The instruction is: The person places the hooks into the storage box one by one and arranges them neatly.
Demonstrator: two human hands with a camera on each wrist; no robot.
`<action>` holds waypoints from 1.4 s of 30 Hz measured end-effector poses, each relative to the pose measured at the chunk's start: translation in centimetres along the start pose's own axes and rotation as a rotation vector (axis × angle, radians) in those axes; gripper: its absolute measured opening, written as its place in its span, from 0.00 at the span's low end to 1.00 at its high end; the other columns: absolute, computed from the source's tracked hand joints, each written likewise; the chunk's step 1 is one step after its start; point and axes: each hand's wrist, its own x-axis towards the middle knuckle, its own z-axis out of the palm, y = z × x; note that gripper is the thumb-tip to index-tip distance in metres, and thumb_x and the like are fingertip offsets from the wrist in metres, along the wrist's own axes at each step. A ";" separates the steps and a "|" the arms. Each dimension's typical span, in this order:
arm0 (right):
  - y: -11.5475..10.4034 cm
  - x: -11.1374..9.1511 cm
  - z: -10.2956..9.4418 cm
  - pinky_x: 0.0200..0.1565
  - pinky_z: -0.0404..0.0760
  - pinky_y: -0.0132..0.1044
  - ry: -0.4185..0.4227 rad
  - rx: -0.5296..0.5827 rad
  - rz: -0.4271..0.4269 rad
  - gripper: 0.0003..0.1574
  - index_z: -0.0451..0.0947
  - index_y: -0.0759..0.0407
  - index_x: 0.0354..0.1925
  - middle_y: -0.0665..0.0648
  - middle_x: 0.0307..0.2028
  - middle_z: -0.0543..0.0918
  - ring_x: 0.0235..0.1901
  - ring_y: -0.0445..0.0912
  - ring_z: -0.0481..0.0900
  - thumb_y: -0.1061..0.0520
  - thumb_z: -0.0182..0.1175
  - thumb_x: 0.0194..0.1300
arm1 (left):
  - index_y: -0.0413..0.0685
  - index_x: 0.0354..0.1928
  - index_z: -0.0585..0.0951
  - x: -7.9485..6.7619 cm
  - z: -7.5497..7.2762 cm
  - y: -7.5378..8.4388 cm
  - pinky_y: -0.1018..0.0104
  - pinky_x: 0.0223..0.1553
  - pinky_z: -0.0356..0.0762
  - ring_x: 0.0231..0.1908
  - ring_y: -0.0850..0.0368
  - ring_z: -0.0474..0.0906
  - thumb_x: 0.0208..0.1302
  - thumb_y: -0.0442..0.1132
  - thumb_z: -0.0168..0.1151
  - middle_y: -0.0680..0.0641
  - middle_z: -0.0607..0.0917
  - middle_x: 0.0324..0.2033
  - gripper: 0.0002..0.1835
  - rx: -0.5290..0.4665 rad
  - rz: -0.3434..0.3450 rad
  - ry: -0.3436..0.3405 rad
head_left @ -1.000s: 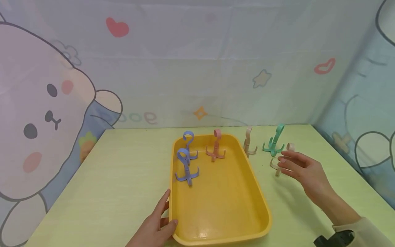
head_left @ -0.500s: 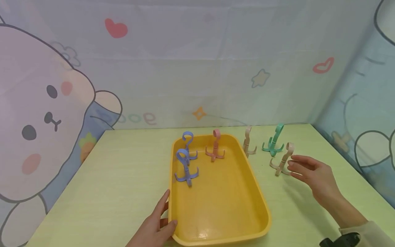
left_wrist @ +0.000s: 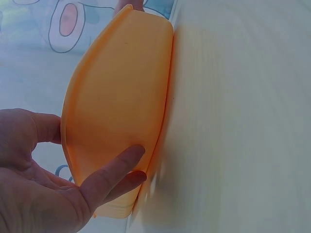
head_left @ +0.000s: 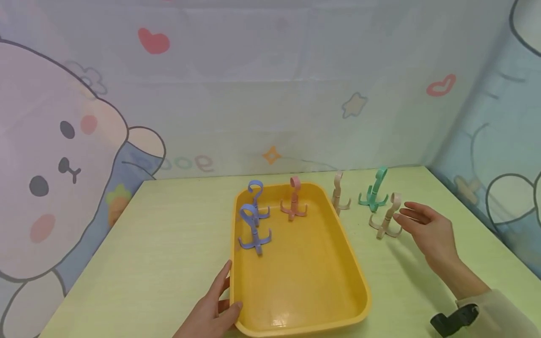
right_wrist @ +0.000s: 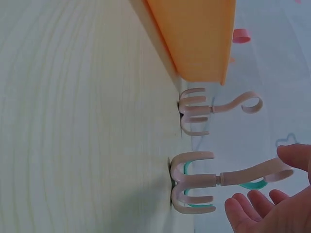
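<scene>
My left hand (head_left: 211, 307) holds the left side of a yellow tray (head_left: 306, 281); its thumb is at the rim and its fingers lie against the outer wall (left_wrist: 116, 92). My right hand (head_left: 433, 239) is beside a beige pronged hanging hook (head_left: 386, 223) standing on the table. In the right wrist view, thumb and fingers are spread apart on either side of that hook's curled top (right_wrist: 279, 172); whether they touch it cannot be told. Inside the tray stand two purple hooks (head_left: 256, 237) and one pink hook (head_left: 293, 206).
A green hook (head_left: 374, 195) stands behind the nearer beige one. Another beige hook (head_left: 337, 195) stands just outside the tray's right far corner. The pale green table (head_left: 169, 244) ends at a printed cloth backdrop (head_left: 236, 94).
My right hand first draws back to the right, uncovering the beige hook, then shifts slightly so its fingers are near the curled top. The left hand stays on the tray. The head view shifts slightly.
</scene>
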 end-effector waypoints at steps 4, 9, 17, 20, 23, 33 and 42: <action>-0.4 0.5 0.5 0.42 0.77 0.13 -0.004 -0.028 0.010 0.43 0.66 0.68 0.76 0.19 0.36 0.78 0.40 0.15 0.76 0.47 0.66 0.75 | 0.46 0.86 0.37 -0.1 -0.1 -0.2 0.49 0.51 0.89 0.63 0.29 0.80 0.77 0.39 0.60 0.19 0.50 0.79 0.50 -0.015 0.015 -0.010; -0.4 1.2 1.0 0.43 0.75 0.14 -0.004 -0.061 0.024 0.45 0.68 0.66 0.76 0.21 0.36 0.78 0.40 0.17 0.76 0.44 0.68 0.73 | 0.46 0.86 0.37 -0.1 -0.1 -0.4 0.50 0.51 0.89 0.63 0.31 0.80 0.77 0.40 0.60 0.19 0.50 0.79 0.50 -0.025 0.019 -0.013; -0.1 2.1 1.8 0.44 0.74 0.14 0.001 -0.120 0.033 0.46 0.68 0.64 0.77 0.44 0.52 0.84 0.44 0.24 0.73 0.39 0.66 0.73 | 0.45 0.86 0.36 -0.1 0.0 -0.3 0.50 0.51 0.89 0.63 0.31 0.81 0.77 0.39 0.60 0.19 0.50 0.79 0.50 -0.033 0.010 -0.011; -0.2 2.2 2.1 0.44 0.74 0.15 0.011 -0.133 0.027 0.45 0.70 0.64 0.76 0.52 0.56 0.85 0.47 0.27 0.72 0.40 0.66 0.74 | 0.45 0.86 0.36 -0.1 0.0 -0.2 0.49 0.50 0.89 0.63 0.31 0.80 0.77 0.38 0.59 0.19 0.49 0.79 0.50 -0.043 0.007 -0.013; -0.3 2.5 2.5 0.44 0.75 0.16 0.019 -0.135 0.029 0.42 0.72 0.65 0.73 0.55 0.58 0.85 0.46 0.29 0.73 0.40 0.66 0.74 | 0.45 0.86 0.36 -0.1 0.0 -0.2 0.50 0.50 0.90 0.63 0.32 0.81 0.77 0.39 0.59 0.19 0.49 0.79 0.50 -0.040 0.003 -0.009; -0.2 3.0 3.3 0.41 0.76 0.17 0.070 -0.103 0.043 0.38 0.77 0.66 0.68 0.49 0.50 0.87 0.41 0.30 0.75 0.40 0.63 0.76 | 0.45 0.86 0.37 -0.1 -0.1 -0.5 0.52 0.51 0.89 0.62 0.33 0.82 0.77 0.39 0.60 0.20 0.51 0.79 0.50 -0.040 0.017 -0.019; -0.1 3.1 3.5 0.32 0.76 0.28 0.096 -0.113 0.031 0.35 0.80 0.70 0.62 0.58 0.44 0.88 0.39 0.38 0.76 0.41 0.55 0.80 | 0.45 0.86 0.36 0.1 -0.1 -0.3 0.51 0.51 0.89 0.63 0.30 0.80 0.77 0.39 0.60 0.19 0.49 0.79 0.50 -0.029 0.015 -0.024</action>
